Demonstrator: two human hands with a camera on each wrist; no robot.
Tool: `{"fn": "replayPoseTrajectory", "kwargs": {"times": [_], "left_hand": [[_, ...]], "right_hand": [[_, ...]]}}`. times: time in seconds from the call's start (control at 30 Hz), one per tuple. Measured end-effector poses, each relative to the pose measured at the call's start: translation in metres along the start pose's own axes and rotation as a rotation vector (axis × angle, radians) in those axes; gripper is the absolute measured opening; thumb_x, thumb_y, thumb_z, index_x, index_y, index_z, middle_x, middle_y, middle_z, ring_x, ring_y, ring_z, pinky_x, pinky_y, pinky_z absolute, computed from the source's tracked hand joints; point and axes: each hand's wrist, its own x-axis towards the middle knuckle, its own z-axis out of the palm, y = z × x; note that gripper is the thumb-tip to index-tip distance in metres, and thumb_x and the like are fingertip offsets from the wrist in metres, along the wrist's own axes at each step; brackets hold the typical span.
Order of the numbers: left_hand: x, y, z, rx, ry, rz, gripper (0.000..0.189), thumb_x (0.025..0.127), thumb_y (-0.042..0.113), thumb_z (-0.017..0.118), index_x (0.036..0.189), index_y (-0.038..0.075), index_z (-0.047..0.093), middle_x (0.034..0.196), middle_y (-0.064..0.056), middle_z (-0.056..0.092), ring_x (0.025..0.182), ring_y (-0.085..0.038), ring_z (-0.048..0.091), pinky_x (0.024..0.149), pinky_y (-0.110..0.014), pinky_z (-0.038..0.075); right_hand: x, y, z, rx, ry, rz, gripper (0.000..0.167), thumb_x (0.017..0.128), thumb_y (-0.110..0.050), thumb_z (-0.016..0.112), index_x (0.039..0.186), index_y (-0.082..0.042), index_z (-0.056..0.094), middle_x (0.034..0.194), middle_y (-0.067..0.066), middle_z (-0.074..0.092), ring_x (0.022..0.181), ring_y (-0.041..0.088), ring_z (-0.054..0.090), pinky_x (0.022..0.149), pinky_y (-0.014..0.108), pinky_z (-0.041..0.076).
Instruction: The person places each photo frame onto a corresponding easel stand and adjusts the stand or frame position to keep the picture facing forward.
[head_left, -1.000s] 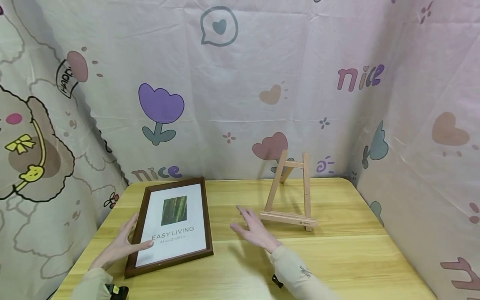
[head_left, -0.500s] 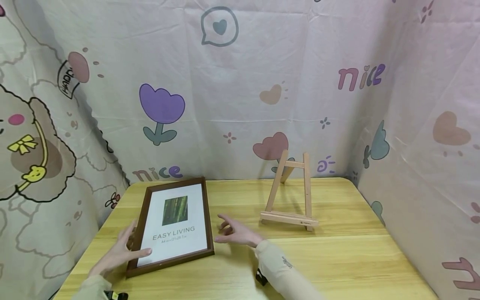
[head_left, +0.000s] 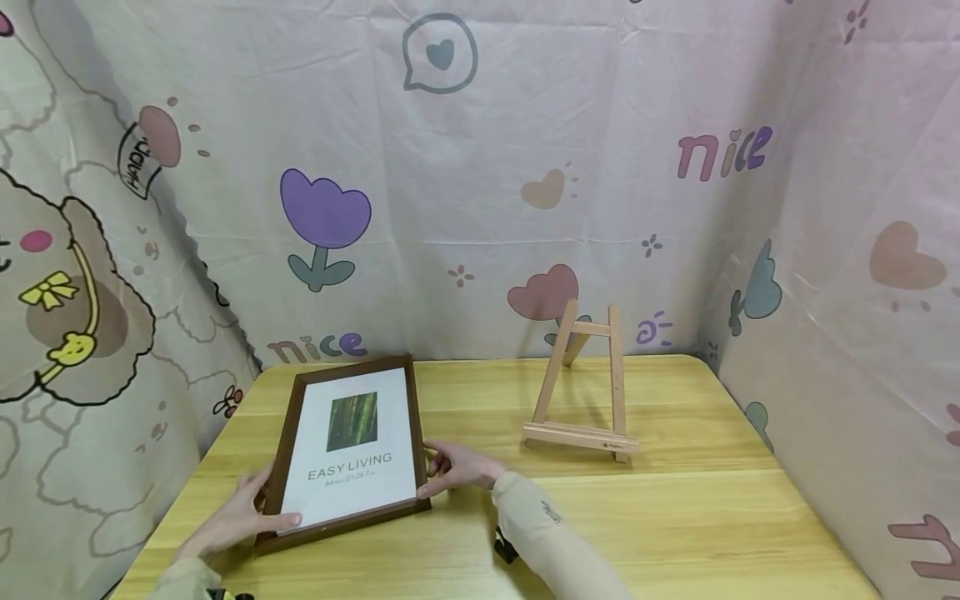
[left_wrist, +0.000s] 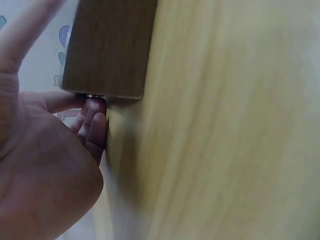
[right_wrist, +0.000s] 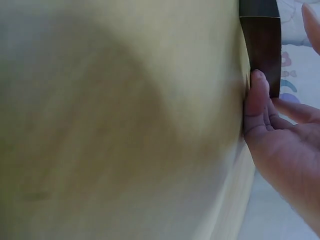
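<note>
A brown picture frame (head_left: 352, 417) with a white "EASY LIVING" insert lies flat on the left of the table. My left hand (head_left: 238, 515) holds its left side, thumb over the lower left corner; in the left wrist view, curled fingers (left_wrist: 96, 125) meet the side of the frame (left_wrist: 110, 50). At the opposite edge, my right hand (head_left: 461, 468) grips near the lower right corner, its thumb across the border. The right wrist view has bent fingers (right_wrist: 257, 95) against the dark frame side (right_wrist: 265, 50). The undersides of the fingers by the table are partly hidden.
A small wooden easel (head_left: 581, 436) stands upright to the right of the frame, beyond my right forearm. The wooden table (head_left: 690, 517) is bordered by patterned cloth (head_left: 465, 167) at the back and sides.
My right hand has moved left from beside the easel to the frame's right edge, its fingers bending on the way. The left hand has settled closer on the left side. The frame stays put.
</note>
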Motion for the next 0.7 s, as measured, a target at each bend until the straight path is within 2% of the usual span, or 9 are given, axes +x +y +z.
{"fn": "replayPoseTrajectory", "kwargs": {"times": [0.1,0.2,0.27,0.4,0.53,0.7], "left_hand": [[-0.0016,-0.0030,0.0014,-0.009,0.002,0.013,0.118,0.085,0.043,0.077,0.156,-0.013,0.000,0.146,-0.050,0.010,0.129,-0.065,0.032,0.101,-0.074,0.041],[-0.0041,-0.0023,0.0021,-0.035,-0.014,0.028,0.118,0.085,0.039,0.077,0.156,-0.011,-0.001,0.145,-0.046,0.013,0.125,-0.057,0.038,0.100,-0.070,0.043],[-0.0051,-0.0007,0.0020,-0.042,-0.033,0.034,0.119,0.085,0.039,0.077,0.156,-0.011,-0.003,0.145,-0.045,0.012,0.126,-0.058,0.037,0.098,-0.069,0.044],[-0.0060,0.0022,0.0020,-0.036,-0.066,0.051,0.124,0.082,0.039,0.080,0.156,-0.010,-0.007,0.148,-0.048,0.003,0.132,-0.069,0.022,0.099,-0.075,0.041],[-0.0069,0.0043,0.0021,-0.005,-0.083,0.051,0.132,0.078,0.042,0.084,0.156,-0.011,-0.008,0.148,-0.050,0.000,0.134,-0.072,0.009,0.101,-0.083,0.030],[-0.0065,0.0061,0.0024,0.035,-0.081,0.046,0.135,0.076,0.045,0.085,0.154,-0.013,-0.008,0.147,-0.051,0.003,0.134,-0.072,0.010,0.102,-0.083,0.029]], "right_hand": [[0.0012,-0.0011,0.0028,-0.015,0.008,0.014,0.099,0.078,-0.006,0.084,0.158,-0.002,0.027,0.094,0.002,0.057,0.082,0.010,0.051,0.068,0.019,0.046],[0.0007,-0.0001,0.0044,-0.054,0.020,0.022,0.102,0.075,-0.007,0.086,0.158,-0.003,0.027,0.094,0.002,0.056,0.083,0.010,0.050,0.070,0.019,0.046],[0.0005,0.0015,0.0043,-0.075,0.022,0.015,0.103,0.075,-0.007,0.087,0.159,-0.005,0.028,0.093,0.002,0.055,0.082,0.010,0.049,0.070,0.019,0.045],[-0.0002,0.0037,0.0027,-0.091,0.021,0.003,0.104,0.074,-0.005,0.087,0.159,-0.007,0.027,0.092,0.001,0.053,0.080,0.010,0.048,0.066,0.018,0.042],[-0.0005,0.0038,0.0016,-0.133,0.014,-0.010,0.100,0.072,-0.004,0.089,0.156,-0.010,0.035,0.093,-0.001,0.052,0.080,0.009,0.047,0.066,0.017,0.042],[0.0002,0.0023,0.0019,-0.161,0.014,-0.003,0.095,0.071,-0.005,0.089,0.152,-0.012,0.041,0.096,-0.001,0.052,0.082,0.010,0.048,0.068,0.018,0.044]]}}
